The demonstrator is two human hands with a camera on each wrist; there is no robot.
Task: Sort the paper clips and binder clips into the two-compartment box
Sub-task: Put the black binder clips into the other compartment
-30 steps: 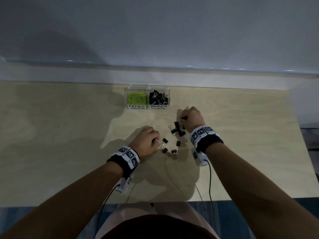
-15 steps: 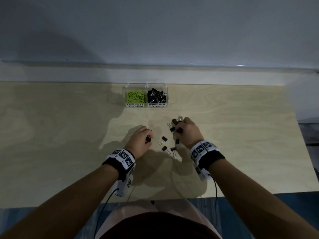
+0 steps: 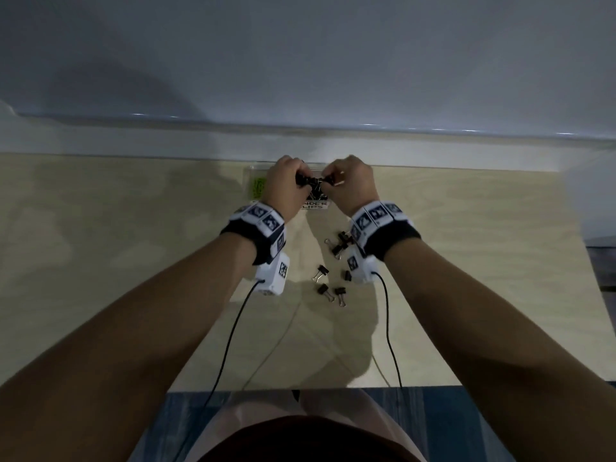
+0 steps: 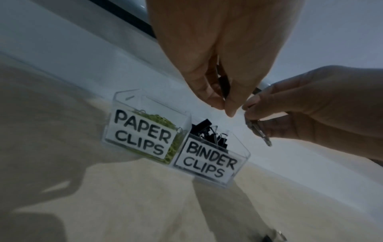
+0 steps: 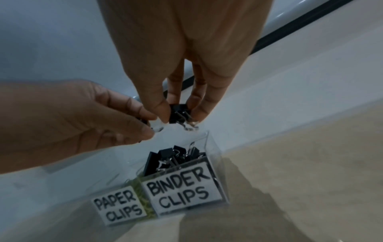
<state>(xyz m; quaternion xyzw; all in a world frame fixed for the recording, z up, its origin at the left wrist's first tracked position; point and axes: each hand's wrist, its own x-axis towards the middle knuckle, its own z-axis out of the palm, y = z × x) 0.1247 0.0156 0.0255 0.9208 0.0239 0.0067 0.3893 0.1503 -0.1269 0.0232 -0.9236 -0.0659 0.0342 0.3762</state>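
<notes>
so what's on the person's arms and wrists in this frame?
Both forearms are bare, no sleeves. The left wrist band and right wrist band are black, each wrapped by a row of white square tiles printed with black-and-white markers. A white camera box hangs under each: left box, right box, each with a marker. A thin black cable trails from each box toward the body.

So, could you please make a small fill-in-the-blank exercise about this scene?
1. Both hands hold black ___ clips.
2. The right hand and left hand hover above the compartment labelled ___ CLIPS.
3. The paper clips in the box are ___ in colour.
4. Loose binder clips lie on the ___.

Missing words: binder; BINDER; green; table
</notes>
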